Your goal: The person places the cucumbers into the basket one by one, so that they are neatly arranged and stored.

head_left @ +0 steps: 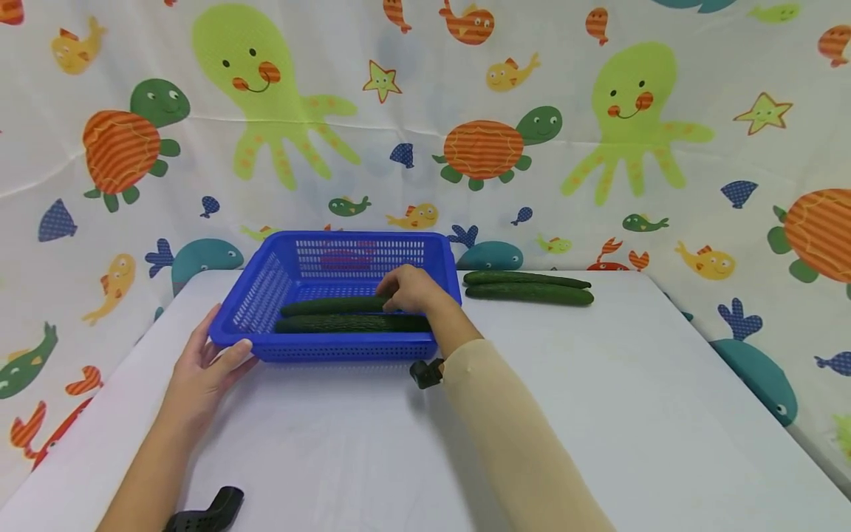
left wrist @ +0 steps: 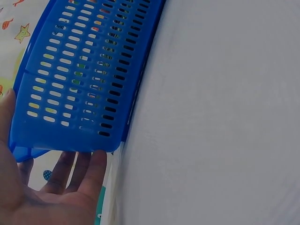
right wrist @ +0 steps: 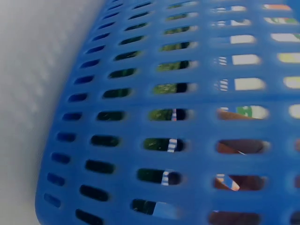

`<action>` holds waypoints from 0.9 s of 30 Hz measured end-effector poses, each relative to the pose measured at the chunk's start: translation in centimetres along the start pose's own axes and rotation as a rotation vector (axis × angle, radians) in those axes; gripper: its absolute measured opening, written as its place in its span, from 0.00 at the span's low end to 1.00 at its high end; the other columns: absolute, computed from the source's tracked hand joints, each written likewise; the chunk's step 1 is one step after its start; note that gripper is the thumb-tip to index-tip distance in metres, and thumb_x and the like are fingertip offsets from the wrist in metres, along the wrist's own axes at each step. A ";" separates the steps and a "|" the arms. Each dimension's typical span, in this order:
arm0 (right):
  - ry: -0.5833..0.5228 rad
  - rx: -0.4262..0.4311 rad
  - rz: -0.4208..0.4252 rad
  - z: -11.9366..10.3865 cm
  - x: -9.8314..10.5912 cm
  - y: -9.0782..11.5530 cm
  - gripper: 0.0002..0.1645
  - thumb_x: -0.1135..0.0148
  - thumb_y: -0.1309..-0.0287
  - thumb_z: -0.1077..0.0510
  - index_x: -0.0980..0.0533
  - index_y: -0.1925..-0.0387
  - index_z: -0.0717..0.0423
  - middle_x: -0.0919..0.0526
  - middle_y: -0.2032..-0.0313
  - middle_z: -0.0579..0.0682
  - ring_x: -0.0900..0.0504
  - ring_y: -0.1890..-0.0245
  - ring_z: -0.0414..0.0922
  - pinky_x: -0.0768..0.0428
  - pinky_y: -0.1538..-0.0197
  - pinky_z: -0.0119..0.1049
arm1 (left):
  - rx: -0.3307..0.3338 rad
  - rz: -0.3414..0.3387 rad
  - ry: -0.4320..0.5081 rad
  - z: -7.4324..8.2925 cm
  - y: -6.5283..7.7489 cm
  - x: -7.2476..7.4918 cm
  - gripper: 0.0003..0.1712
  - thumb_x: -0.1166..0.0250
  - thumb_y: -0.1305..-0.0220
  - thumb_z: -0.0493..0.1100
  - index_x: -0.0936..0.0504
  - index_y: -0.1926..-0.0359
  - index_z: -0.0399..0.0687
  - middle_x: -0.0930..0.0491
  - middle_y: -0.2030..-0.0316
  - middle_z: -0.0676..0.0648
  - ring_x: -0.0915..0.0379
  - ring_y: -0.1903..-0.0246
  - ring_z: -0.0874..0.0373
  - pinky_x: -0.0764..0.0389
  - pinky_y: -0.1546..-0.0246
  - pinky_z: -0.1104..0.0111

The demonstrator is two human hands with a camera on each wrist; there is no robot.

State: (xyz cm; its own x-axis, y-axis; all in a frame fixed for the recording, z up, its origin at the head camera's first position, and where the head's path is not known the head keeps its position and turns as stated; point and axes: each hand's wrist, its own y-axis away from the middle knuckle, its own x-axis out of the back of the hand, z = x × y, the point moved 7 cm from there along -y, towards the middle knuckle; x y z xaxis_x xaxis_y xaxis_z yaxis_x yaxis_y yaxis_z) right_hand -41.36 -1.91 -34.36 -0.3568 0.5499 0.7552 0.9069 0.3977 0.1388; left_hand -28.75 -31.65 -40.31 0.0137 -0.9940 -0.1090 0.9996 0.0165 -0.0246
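A blue plastic basket with slotted walls stands on the white table. My left hand holds its near left corner, thumb over the rim and fingers against the outer wall, as the left wrist view also shows. Inside lie two long dark green cucumbers. My right hand reaches over the near right side and grips the right end of the farther cucumber. The nearer cucumber lies alongside, close to the front wall. In the right wrist view the basket wall hides most of the hand, and green shows through its slots.
Two more cucumbers lie side by side on the table, just right of the basket. Behind the table hangs a white curtain printed with sea animals. A dark strap-mounted device sits on the left wrist.
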 end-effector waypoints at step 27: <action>0.194 0.026 -0.072 -0.6 -0.8 0.2 0.27 0.53 0.29 0.68 0.21 0.36 0.49 0.19 0.36 0.54 0.26 0.31 0.53 0.26 0.28 0.50 | 0.016 0.017 -0.036 0.2 0.0 0.0 0.48 0.39 0.24 0.45 0.58 0.17 0.75 0.62 0.16 0.45 0.39 0.31 0.63 0.16 0.51 0.79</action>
State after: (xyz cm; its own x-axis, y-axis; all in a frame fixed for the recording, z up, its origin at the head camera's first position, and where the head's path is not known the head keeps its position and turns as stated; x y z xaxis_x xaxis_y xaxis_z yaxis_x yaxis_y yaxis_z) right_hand -40.81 -2.68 -34.55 -0.3687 0.3688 0.8533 0.8734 0.4515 0.1823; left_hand -28.71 -31.67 -40.13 0.0318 -0.9968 -0.0731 0.9995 0.0324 -0.0066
